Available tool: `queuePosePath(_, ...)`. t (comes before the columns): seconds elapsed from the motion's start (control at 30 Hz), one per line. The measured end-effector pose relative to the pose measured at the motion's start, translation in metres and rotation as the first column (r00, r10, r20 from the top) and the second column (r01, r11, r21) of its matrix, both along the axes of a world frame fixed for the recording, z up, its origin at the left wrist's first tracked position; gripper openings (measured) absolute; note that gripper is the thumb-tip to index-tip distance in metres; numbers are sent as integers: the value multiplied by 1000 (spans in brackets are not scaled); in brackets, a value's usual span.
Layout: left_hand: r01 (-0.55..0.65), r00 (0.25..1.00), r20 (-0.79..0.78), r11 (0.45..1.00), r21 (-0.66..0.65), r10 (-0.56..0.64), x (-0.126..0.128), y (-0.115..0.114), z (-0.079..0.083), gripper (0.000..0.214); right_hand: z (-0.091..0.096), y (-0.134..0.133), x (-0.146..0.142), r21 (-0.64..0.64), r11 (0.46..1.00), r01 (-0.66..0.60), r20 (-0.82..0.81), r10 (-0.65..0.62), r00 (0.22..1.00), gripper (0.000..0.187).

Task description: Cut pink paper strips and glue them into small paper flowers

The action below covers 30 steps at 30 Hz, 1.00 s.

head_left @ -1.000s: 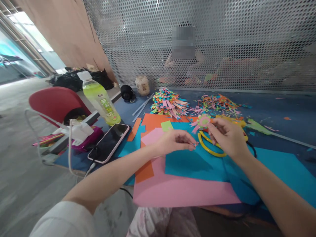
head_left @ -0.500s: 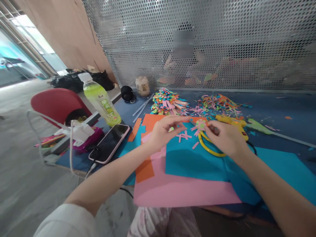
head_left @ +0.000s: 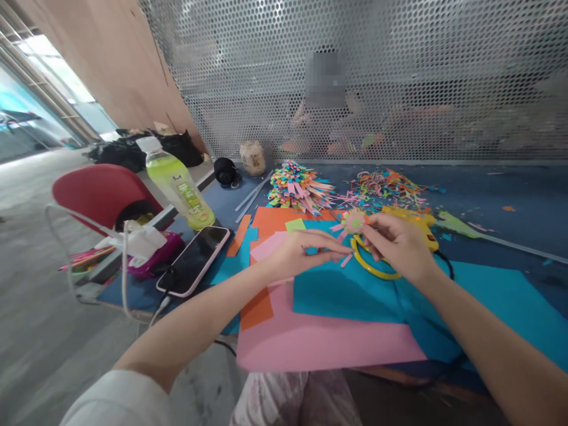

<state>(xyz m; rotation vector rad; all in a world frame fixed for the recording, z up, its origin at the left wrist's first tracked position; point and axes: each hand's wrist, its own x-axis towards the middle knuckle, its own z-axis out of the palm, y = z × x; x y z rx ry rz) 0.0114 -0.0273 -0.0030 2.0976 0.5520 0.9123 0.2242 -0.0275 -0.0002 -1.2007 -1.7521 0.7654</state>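
My right hand point(head_left: 397, 239) pinches a small paper flower point(head_left: 354, 220) with a pale green centre and pink petals or strips. It is held above the yellow scissors point(head_left: 375, 272), whose handle loops show below the hand. My left hand point(head_left: 306, 254) is over the blue paper point(head_left: 346, 299), its fingers stretched out to the right. A short pink paper strip point(head_left: 347, 261) lies just below its fingertips. Nothing shows in the left fingers. Behind my right hand lies a yellow glue gun point(head_left: 415, 222), partly covered.
A cone of layered paper strips point(head_left: 297, 186) stands near the perforated metal panel point(head_left: 248, 89), beside paper scraps point(head_left: 390, 186). Pink paper point(head_left: 319, 343) overhangs the front edge. On the left are a phone point(head_left: 195, 260), a drink bottle point(head_left: 180, 186) and a purple tissue pack point(head_left: 162, 254).
My left hand has moved down and right, its fingers closer together, and covers the crossed pink strips. My right hand has turned the flower's face more toward me.
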Motion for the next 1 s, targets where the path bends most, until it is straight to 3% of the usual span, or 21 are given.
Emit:
queuePosePath(0.17, -289, 941, 158, 954, -77, 298, -1, 13, -9, 29, 4, -5, -3, -34, 994, -102, 24, 103, 994, 22)
queuePosePath(0.3, -250, 956, 87, 935, -251, 279, 3, 15, -13, 32, 1, -5, -3, -39, 990, -135, 18, 136, 991, 21)
queuePosePath(0.43, -271, 941, 111, 909, -317, 319, 7, 10, -12, 30, -3, -3, -2, -58, 983, -172, 45, 175, 984, 22)
queuePosePath(0.67, -311, 939, 69, 919, -243, 337, 4, 11, -12, 24, -2, -5, -4, -80, 983, -164, 99, 171, 980, 21)
queuePosePath(1.0, -331, 935, 70, 926, -180, 348, 2, 12, -16, 20, 0, -5, -4, 46, 985, -164, 206, 151, 967, 17)
